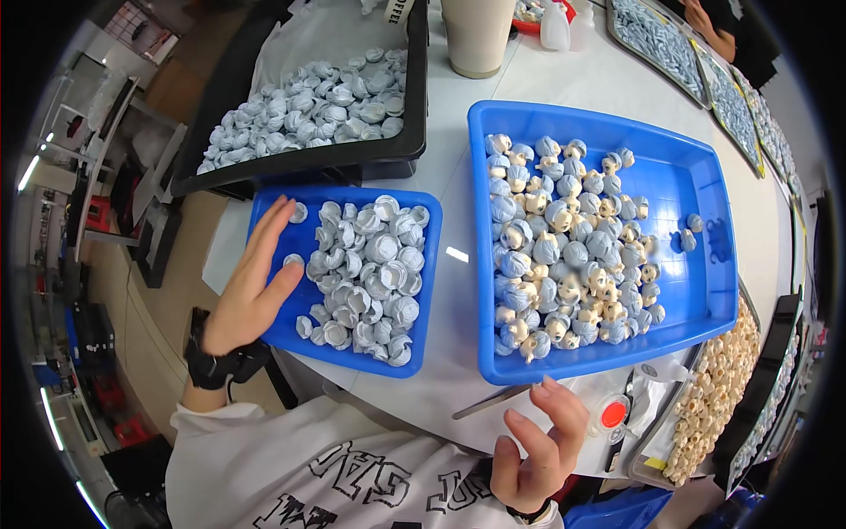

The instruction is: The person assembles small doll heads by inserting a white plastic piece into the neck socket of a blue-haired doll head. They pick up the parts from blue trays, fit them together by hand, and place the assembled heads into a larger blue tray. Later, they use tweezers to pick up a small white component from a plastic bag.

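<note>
My left hand [254,280] lies flat and open on the left side of a small blue tray [426,291] heaped with pale blue-grey hair-shaped shell parts [370,273], fingers pointing away from me. My right hand [539,445] hovers near the table's front edge, fingers loosely curled and holding nothing, just below a large blue tray [696,229]. That tray holds many small figurine heads [564,256] with blue-grey hair and beige faces, piled in its left half.
A black bin [414,106] of more blue-grey shells stands behind the small tray. A beige cup [478,35] is at the back. Trays of beige heads [718,397] and blue parts [652,35] line the right. Another person's hand [705,22] is at top right.
</note>
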Action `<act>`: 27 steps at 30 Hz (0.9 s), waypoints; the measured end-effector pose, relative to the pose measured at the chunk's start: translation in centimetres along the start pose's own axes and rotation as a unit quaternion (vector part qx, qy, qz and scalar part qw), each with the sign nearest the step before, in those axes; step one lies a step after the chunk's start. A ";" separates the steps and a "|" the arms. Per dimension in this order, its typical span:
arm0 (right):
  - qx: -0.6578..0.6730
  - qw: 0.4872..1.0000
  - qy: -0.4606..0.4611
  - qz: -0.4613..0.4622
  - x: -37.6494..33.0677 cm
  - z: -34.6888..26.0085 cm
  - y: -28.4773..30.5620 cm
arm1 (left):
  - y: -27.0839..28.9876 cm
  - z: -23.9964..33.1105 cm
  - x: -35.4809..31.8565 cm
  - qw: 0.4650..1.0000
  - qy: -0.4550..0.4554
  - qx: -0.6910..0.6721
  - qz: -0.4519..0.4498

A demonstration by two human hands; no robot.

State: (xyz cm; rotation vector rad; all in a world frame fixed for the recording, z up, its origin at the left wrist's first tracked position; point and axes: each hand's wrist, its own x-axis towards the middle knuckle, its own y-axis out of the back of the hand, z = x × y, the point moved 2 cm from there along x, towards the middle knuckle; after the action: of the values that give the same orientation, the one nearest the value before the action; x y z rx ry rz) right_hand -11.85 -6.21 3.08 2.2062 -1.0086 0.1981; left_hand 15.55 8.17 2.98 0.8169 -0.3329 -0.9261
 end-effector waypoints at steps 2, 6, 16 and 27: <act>0.007 1.000 0.004 -0.004 -0.3 0.2 0.0 | -0.1 -0.4 0.9 0.999 -0.007 0.004 -0.046; 0.033 0.999 0.000 0.010 -0.5 0.4 -0.1 | -0.8 -0.8 1.5 1.000 -0.026 0.012 0.008; 0.093 0.995 0.025 -0.022 -0.7 0.4 0.2 | -0.9 -0.1 -0.3 0.998 -0.014 0.038 0.048; 0.067 0.997 0.014 -0.020 -2.0 -0.6 0.2 | -2.0 -0.6 -1.6 0.994 -0.066 0.081 -0.017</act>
State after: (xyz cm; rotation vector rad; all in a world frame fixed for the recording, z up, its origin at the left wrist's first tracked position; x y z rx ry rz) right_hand -13.30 -4.68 2.78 2.3355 -0.9598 0.2834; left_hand 13.78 9.11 1.26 0.9151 -0.5157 -0.9957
